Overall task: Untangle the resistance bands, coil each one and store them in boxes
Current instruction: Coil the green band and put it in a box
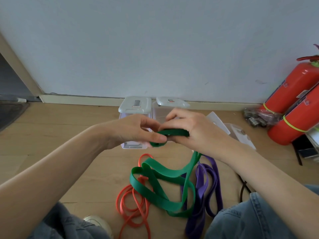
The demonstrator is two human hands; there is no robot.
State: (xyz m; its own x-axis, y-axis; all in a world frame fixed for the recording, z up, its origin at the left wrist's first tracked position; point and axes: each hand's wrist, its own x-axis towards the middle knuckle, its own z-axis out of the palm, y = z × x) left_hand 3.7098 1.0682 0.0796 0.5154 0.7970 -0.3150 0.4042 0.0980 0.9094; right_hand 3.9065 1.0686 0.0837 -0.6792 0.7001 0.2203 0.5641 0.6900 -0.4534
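Observation:
A wide green resistance band (pixel 160 183) lies in loose loops on the wooden floor, and one end rises into my hands. My right hand (pixel 195 130) grips a small coil of that green band. My left hand (pixel 136 130) pinches the coil's left end between thumb and fingers. A thin orange band (pixel 131 204) lies tangled on the floor to the left, partly under the green one. A purple band (pixel 207 187) lies to the right. Two clear plastic boxes, the left box (pixel 134 107) and the right box (pixel 170 104), stand by the wall behind my hands, lids resting on top.
Two red fire extinguishers (pixel 293 104) lean at the far right with a black frame below them. A loose clear lid and another box (pixel 238 133) lie right of my hands. My denim-clad knees and a white shoe (pixel 96 221) fill the bottom edge. A doorway opens at left.

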